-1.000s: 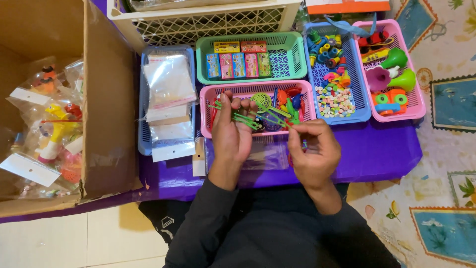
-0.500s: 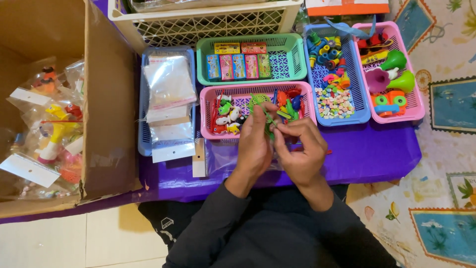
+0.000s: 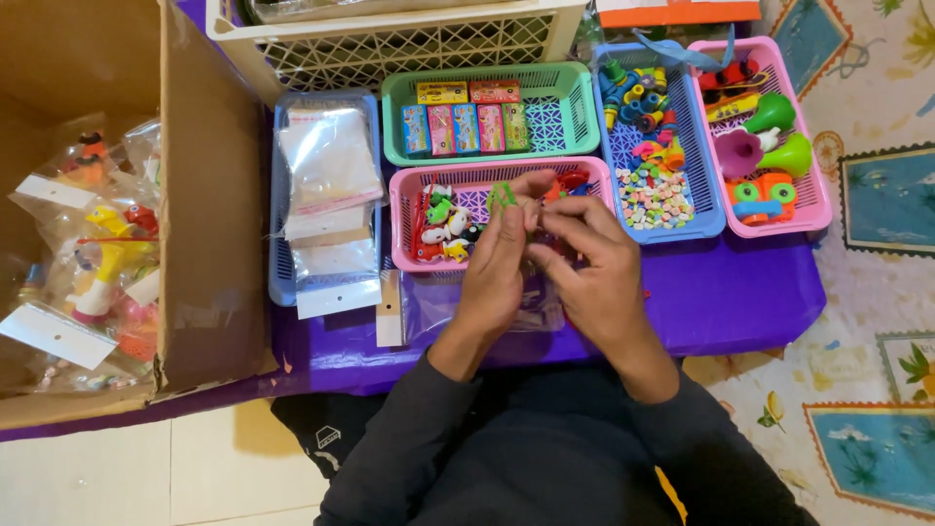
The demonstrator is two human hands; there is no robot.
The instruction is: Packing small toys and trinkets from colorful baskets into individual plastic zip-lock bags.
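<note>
**Both hands bunched up over the pink basket**

The left hand (image 3: 497, 268) and right hand (image 3: 589, 268) sit fingertip to fingertip, pinching a small green toy (image 3: 502, 196) right above the pink basket (image 3: 409, 185). The toy pokes out ahead of the left fingertips, so the left hand is nearer. It seems to stand away from the person, though it's too small to say for sure. A clear bag (image 3: 429, 307) lies under the wrists on the purple table (image 3: 740, 292).
</note>
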